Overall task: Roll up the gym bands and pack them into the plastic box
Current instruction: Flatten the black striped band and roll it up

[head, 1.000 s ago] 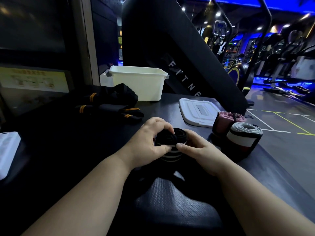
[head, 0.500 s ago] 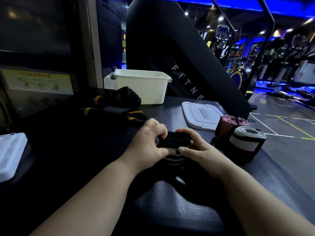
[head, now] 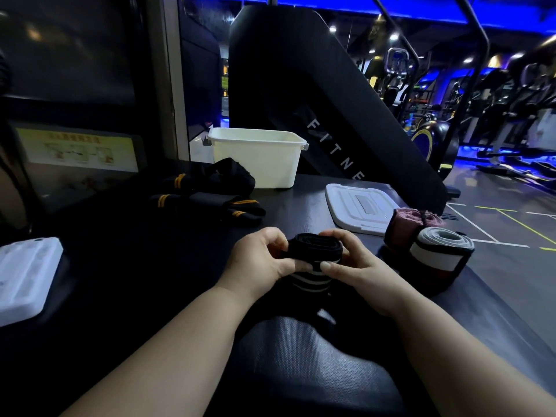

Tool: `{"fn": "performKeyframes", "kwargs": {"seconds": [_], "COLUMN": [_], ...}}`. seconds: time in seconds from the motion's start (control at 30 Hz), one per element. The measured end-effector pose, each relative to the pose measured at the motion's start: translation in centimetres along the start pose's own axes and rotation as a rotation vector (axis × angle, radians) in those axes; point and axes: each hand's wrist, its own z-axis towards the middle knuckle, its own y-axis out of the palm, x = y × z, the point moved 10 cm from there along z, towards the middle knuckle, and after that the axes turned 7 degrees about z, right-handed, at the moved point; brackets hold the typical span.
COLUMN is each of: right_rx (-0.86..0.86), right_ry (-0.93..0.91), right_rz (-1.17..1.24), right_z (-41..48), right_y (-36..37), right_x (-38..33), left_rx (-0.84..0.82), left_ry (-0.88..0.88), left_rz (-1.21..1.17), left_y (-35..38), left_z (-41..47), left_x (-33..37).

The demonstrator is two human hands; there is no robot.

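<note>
A: Head view: what do the hands hold?
B: Left hand (head: 255, 260) and right hand (head: 358, 266) both pinch a black striped band roll (head: 314, 251) over the table (head: 301, 356).
A: Any change?
B: Its top, round a second ago, is squeezed flatter. The white box (head: 258, 158) stands well beyond.

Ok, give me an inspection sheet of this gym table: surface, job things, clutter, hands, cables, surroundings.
Surface: dark textured table, dimly lit.
Job's things: black striped band partly rolled; pink roll and grey roll standing right; black-and-orange bands loose by the white box; lid lying off.
Clutter: white flat object at the left edge.
Hands: left hand and right hand both pinch the black striped band.
Cables: nothing seen.
Surroundings: black slanted panel, gym machines behind.
</note>
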Motion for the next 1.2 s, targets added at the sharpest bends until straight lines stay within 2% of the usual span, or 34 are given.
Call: {"fn": "performKeyframes", "kwargs": {"seconds": [0.17,0.37,0.47,0.63,0.73,0.9,1.2], "right_rx": [0.016,0.055,0.082,0.168,0.159,0.101,0.152], "right_ry": [-0.03,-0.069,-0.083,-0.145,-0.132,-0.097,-0.156], "right_rz": [-0.007,-0.047,-0.128,-0.279,-0.257,-0.373,-0.558], "right_z": [-0.3,-0.6,-0.8,-1.0,-1.1,-0.9,-0.7], "right_y": [0.0,-0.2,-0.2,-0.8,-0.8,-0.5,-0.5], "right_x": [-0.3,-0.8,-1.0,-1.7,-1.6,-0.9,-1.4], "left_rx": [-0.114,-0.162,-0.201,-0.278,-0.291,-0.298,-0.279], "left_ry": [0.001,0.069,0.144,0.105,0.103,0.104,0.1], "left_rz": [-0.15,-0.106,-0.091,-0.174,-0.141,-0.126,-0.131], "left_y": [0.7,1.2,1.7,2.4,2.3,2.6,2.5], "left_z": [-0.3,-0.2,-0.5,-0.9,-0.9,-1.0,-0.5], "left_x": [0.0,0.5,1.4,1.2,1.2,1.6,1.3]}}
